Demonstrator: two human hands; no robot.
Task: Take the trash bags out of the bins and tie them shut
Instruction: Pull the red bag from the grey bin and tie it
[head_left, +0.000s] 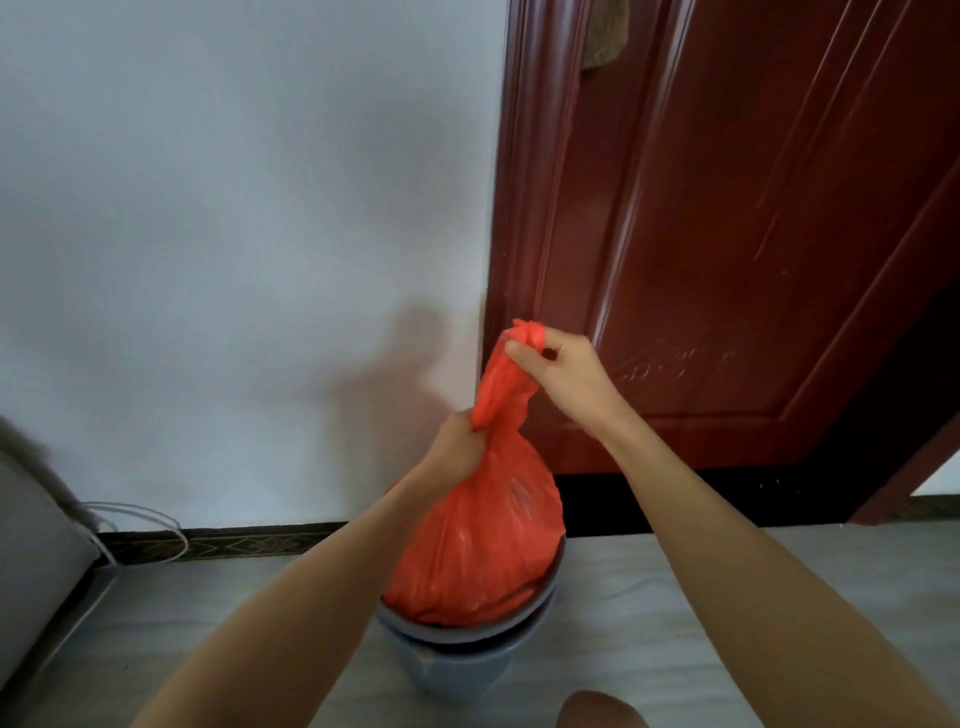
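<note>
A full orange-red trash bag (478, 545) sits in the mouth of a small grey-blue bin (457, 660) on the floor, with most of its bulk above the rim. My left hand (457, 447) is clenched around the bag's gathered neck. My right hand (561, 374) pinches the loose top end of the bag and holds it stretched upward, above and to the right of the left hand. The neck is twisted into a narrow strip between the two hands.
A white wall stands behind the bin, and a dark red wooden door (753, 234) is to the right. White cables (140, 530) lie by the skirting at left beside a grey cushioned edge (36, 561). A knee (597, 709) shows at the bottom.
</note>
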